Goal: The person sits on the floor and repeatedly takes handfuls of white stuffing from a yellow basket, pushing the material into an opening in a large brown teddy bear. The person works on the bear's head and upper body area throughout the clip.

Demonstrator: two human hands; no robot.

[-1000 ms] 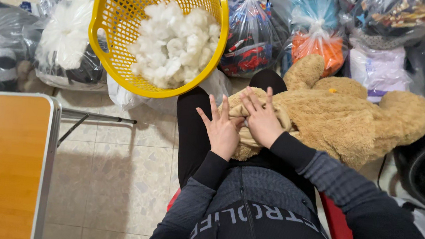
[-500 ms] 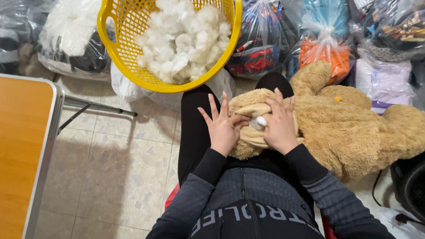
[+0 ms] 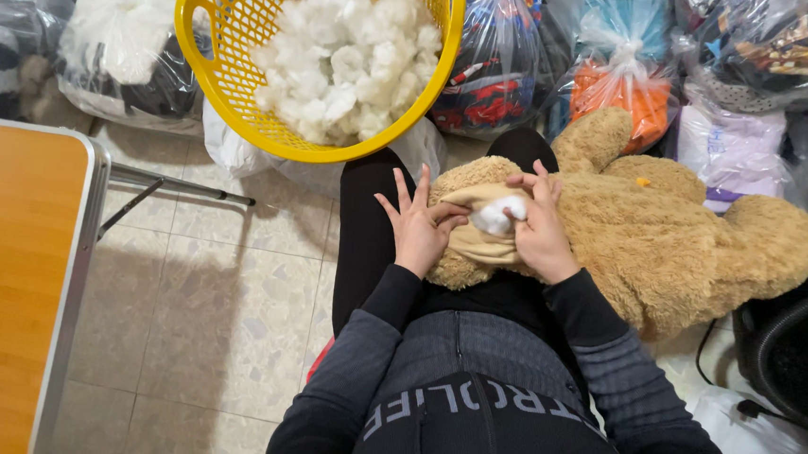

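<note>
A big tan plush bear (image 3: 669, 236) lies across my lap, its body stretching to the right. My left hand (image 3: 418, 228) rests on the bear's paw end with fingers spread, thumb and forefinger pinching the lighter fabric at an opening. My right hand (image 3: 541, 232) grips a small tuft of white stuffing (image 3: 500, 215) at that opening. A yellow plastic basket (image 3: 216, 72) filled with white stuffing (image 3: 340, 52) sits tilted just beyond my knees.
An orange folding table (image 3: 7, 275) with a metal rim stands at the left. Several clear plastic bags (image 3: 614, 71) of toys and fabric line the back. A black chair base (image 3: 794, 349) is at the right. Tiled floor (image 3: 218, 309) lies between table and legs.
A tuft of white stuffing has come out at the bear's opening, now gripped by my right hand. The view has shifted slightly upward.
</note>
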